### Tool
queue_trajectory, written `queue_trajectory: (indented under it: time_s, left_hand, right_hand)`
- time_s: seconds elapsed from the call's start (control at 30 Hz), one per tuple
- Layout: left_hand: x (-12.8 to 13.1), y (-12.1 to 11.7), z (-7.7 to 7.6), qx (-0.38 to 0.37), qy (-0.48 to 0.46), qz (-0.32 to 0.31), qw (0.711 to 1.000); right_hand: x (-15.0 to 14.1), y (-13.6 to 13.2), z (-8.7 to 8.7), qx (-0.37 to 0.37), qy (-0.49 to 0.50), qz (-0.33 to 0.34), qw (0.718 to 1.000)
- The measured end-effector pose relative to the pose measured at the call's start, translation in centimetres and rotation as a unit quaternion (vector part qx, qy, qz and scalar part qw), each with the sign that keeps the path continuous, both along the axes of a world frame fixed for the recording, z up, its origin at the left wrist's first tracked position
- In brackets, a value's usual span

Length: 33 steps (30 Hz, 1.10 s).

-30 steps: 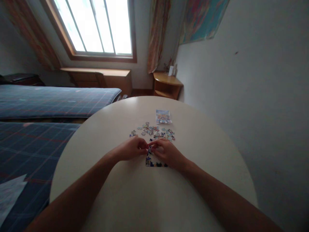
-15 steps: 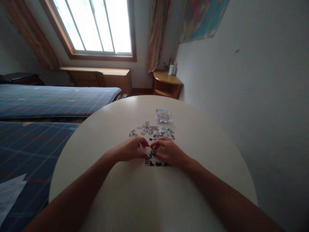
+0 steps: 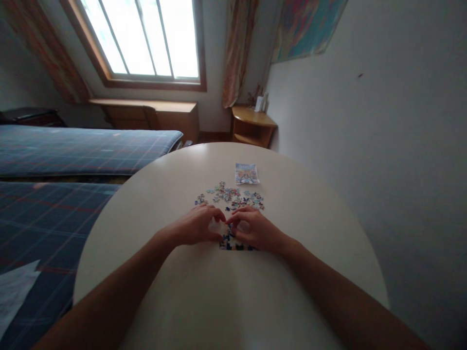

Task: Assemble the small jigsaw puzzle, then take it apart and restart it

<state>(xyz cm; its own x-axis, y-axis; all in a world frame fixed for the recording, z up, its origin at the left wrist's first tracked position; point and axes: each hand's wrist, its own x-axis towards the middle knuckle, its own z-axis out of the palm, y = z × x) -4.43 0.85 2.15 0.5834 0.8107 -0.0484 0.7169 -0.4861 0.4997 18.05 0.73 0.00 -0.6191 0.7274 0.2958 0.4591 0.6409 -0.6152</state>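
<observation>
A partly joined jigsaw puzzle, dark blue and tan with a straight lower edge, lies flat on the table between my hands. My left hand is at its left side, thumb and index finger curved and apart, the thumb tip by the puzzle's edge. Over the puzzle's upper part is my right hand, fingers bent, index fingertip close to the left one. Its fingers seem pinched at a small dark puzzle piece, mostly hidden. Loose puzzle pieces lie scattered just beyond both hands.
Behind the loose pieces lies a small picture packet on the round pale table. A bed with a plaid cover stands along the left, papers on it. The white wall is at the right, a wooden corner shelf behind.
My left thumb and index finger have spread slightly further apart. The right hand has shifted only a little at the fingertips. The puzzle and loose pieces look unchanged.
</observation>
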Motion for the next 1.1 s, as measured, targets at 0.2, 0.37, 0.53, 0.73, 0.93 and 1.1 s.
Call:
queue_trajectory:
  time_s: [0.2,0.37,0.53,0.73,0.93,1.1]
  left_hand:
    - [0.0,-0.2,0.1,0.006,0.01,-0.001,1.0]
    - [0.1,-0.3,0.5,0.0,0.013,0.002,1.0]
    - [0.2,-0.3,0.6,-0.006,0.013,0.002,1.0]
    - [0.2,-0.3,0.5,-0.009,0.01,0.001,1.0]
    - [0.2,-0.3,0.5,0.0,0.01,-0.005,1.0]
    - [0.0,-0.3,0.3,0.001,0.002,-0.016,1.0]
  right_hand:
    - [0.0,-0.1,0.3,-0.004,-0.002,0.004,1.0]
    - [0.1,-0.1,0.3,-0.02,-0.003,0.003,1.0]
    - [0.3,-0.1,0.5,-0.022,-0.009,-0.001,1.0]
    - [0.6,-0.2,1.0,-0.033,-0.02,0.002,0.999]
    - [1.0,-0.4,1.1,-0.019,-0.034,0.024,0.999]
    - [1.4,-0.4,1.4,-0.03,-0.043,0.021,0.998]
